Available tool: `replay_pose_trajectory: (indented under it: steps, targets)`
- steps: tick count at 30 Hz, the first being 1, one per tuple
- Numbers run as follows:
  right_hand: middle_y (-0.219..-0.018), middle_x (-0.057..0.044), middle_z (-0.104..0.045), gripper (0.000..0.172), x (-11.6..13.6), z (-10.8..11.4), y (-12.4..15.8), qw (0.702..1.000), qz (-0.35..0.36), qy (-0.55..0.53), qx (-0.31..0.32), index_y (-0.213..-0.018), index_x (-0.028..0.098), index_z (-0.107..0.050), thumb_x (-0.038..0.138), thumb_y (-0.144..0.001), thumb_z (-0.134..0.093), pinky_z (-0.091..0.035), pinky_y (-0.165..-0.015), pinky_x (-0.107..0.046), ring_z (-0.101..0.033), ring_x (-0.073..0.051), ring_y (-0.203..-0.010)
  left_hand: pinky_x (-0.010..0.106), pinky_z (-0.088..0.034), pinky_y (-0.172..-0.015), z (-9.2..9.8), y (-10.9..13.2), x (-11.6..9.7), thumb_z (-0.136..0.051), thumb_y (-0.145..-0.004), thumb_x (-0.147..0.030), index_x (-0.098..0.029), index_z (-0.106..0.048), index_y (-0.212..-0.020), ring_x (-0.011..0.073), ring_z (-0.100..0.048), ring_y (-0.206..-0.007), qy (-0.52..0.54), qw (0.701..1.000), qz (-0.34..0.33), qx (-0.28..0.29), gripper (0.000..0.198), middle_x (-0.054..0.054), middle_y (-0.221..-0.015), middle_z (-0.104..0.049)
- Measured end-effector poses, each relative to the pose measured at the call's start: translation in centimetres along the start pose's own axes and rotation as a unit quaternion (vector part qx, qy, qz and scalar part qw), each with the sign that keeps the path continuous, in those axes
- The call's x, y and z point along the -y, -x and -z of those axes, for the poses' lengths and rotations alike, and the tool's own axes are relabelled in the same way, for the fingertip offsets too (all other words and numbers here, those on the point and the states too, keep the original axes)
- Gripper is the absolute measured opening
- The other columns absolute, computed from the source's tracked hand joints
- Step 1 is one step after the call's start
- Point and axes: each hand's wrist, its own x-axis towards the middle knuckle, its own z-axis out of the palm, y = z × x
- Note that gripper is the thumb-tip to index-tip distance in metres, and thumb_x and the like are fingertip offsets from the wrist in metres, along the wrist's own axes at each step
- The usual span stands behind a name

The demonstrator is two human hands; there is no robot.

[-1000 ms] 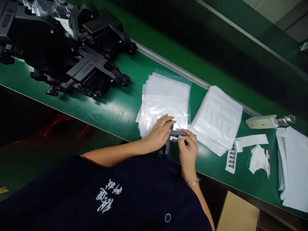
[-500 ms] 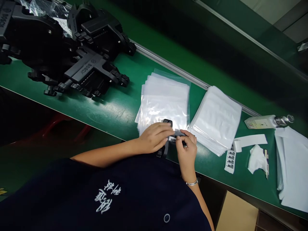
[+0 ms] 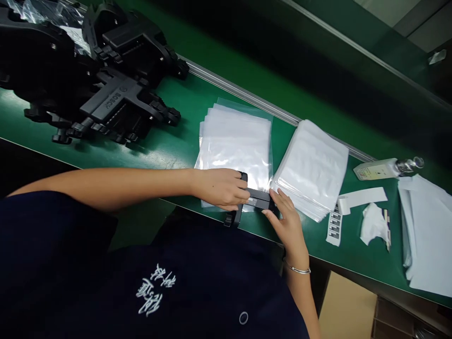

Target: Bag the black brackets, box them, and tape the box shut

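Between my hands is a black plastic part (image 3: 260,199) with a long flat bar, lying over the lower edge of a stack of clear plastic bags (image 3: 236,141). A small pale label shows on the bar close to my left fingers. My left hand (image 3: 222,189) is closed over the left end, and its fingers hide much of that side. At the other end, my right hand (image 3: 286,217) holds the part between thumb and fingertips. A dark knob or foot of the part sticks out below my left hand.
Several black BOSCH assemblies (image 3: 116,101) crowd the left of the green bench (image 3: 148,153). Right of my hands lie a second bag stack (image 3: 312,167), a label strip (image 3: 334,228), crumpled white paper (image 3: 373,225), a bottle (image 3: 377,169) and white sheets (image 3: 429,235). A cardboard box (image 3: 348,306) stands below.
My left hand has come down onto the left end of the black plastic part. My right hand has shifted to its right end, with thumb and fingers wider apart. The view has moved slightly.
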Motion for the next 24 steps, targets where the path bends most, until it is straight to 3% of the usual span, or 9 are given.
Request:
replay_pose_trajectory:
  steps: [6, 10, 12, 14, 17, 19, 21, 24]
  targets:
    - [-0.133, -0.007, -0.062, 0.050, -0.5, -0.7, 0.0, 0.999, 0.022, 0.031, -0.016, -0.138, 0.033, -0.052, 0.047, -0.090, -0.060, -0.031, -0.111, -0.063, -0.047, -0.031, -0.134, 0.036, -0.046, -0.084, -0.3, -2.9, -0.7, -0.059, -0.082, -0.035, -0.030, -0.069, -0.083, 0.0235, -0.061, -0.089, 0.032, 0.999, -0.019, 0.015, 0.011, 0.005, -0.086, -0.068]
    - [-0.130, -0.008, -0.063, 0.050, -0.8, -0.2, -0.2, 0.998, 0.035, 0.044, -0.015, -0.136, 0.031, -0.053, 0.049, -0.090, -0.059, -0.031, -0.111, -0.063, -0.050, -0.031, -0.129, 0.035, -0.045, -0.084, -0.6, -2.5, -1.1, -0.059, -0.084, -0.042, -0.031, -0.071, -0.096, 0.0233, -0.060, -0.090, -0.006, 1.000, 0.009, 0.005, 0.020, 0.006, -0.087, -0.068]
    - [-0.134, -0.010, -0.060, 0.056, -0.7, -0.1, -0.5, 0.998, 0.049, 0.044, -0.005, -0.140, 0.030, -0.048, 0.048, -0.089, -0.060, -0.032, -0.110, -0.061, -0.050, -0.031, -0.129, 0.036, -0.045, -0.084, -0.7, -1.3, -1.3, -0.054, -0.087, -0.045, -0.030, -0.069, -0.109, 0.0225, -0.060, -0.088, -0.033, 0.997, 0.035, -0.062, 0.030, 0.006, -0.089, -0.068]
    - [-0.138, -0.011, -0.056, 0.064, -0.6, -0.3, -1.0, 0.996, 0.078, 0.039, 0.017, -0.146, 0.029, -0.040, 0.047, -0.089, -0.061, -0.036, -0.109, -0.059, -0.050, -0.031, -0.128, 0.035, -0.047, -0.081, -1.1, 0.1, -1.4, -0.045, -0.093, -0.043, -0.026, -0.065, -0.118, 0.0208, -0.060, -0.084, -0.046, 0.976, 0.090, -0.195, 0.036, 0.006, -0.089, -0.067]
    - [-0.132, -0.011, -0.059, 0.062, -0.1, -0.8, -1.4, 0.991, 0.127, 0.028, 0.031, -0.147, 0.030, -0.036, 0.044, -0.091, -0.058, -0.038, -0.107, -0.058, -0.055, -0.030, -0.121, 0.033, -0.050, -0.078, -2.4, 2.1, -1.6, -0.039, -0.097, -0.032, -0.020, -0.064, -0.118, 0.0181, -0.060, -0.081, -0.035, 0.896, 0.213, -0.387, 0.035, 0.005, -0.088, -0.066]
    - [-0.125, -0.010, -0.063, 0.055, 0.3, -1.0, -1.2, 0.989, 0.147, 0.025, 0.003, -0.143, 0.030, -0.042, 0.042, -0.092, -0.058, -0.038, -0.107, -0.057, -0.059, -0.029, -0.115, 0.033, -0.052, -0.080, -3.7, 3.0, -1.8, -0.042, -0.095, -0.027, -0.019, -0.062, -0.118, 0.0177, -0.061, -0.086, -0.032, 0.857, 0.277, -0.434, 0.032, 0.006, -0.095, -0.065]
    - [-0.122, -0.010, -0.065, 0.051, 0.6, -0.9, -0.6, 0.989, 0.140, 0.011, -0.054, -0.138, 0.029, -0.049, 0.041, -0.090, -0.062, -0.042, -0.104, -0.054, -0.060, -0.029, -0.113, 0.036, -0.053, -0.087, -5.4, 3.3, -2.0, -0.042, -0.094, -0.024, -0.019, -0.059, -0.121, 0.0194, -0.062, -0.097, -0.051, 0.854, 0.303, -0.421, 0.032, 0.008, -0.106, -0.064]
    - [-0.121, -0.010, -0.067, 0.050, 0.8, -0.3, 0.2, 0.983, 0.047, -0.070, -0.163, -0.132, 0.026, -0.057, 0.043, -0.086, -0.065, -0.049, -0.097, -0.048, -0.062, -0.028, -0.112, 0.046, -0.047, -0.101, -8.2, 2.7, -2.6, -0.048, -0.093, -0.030, -0.016, -0.056, -0.125, 0.0274, -0.055, -0.120, -0.103, 0.911, 0.266, -0.299, 0.036, 0.015, -0.127, -0.059]
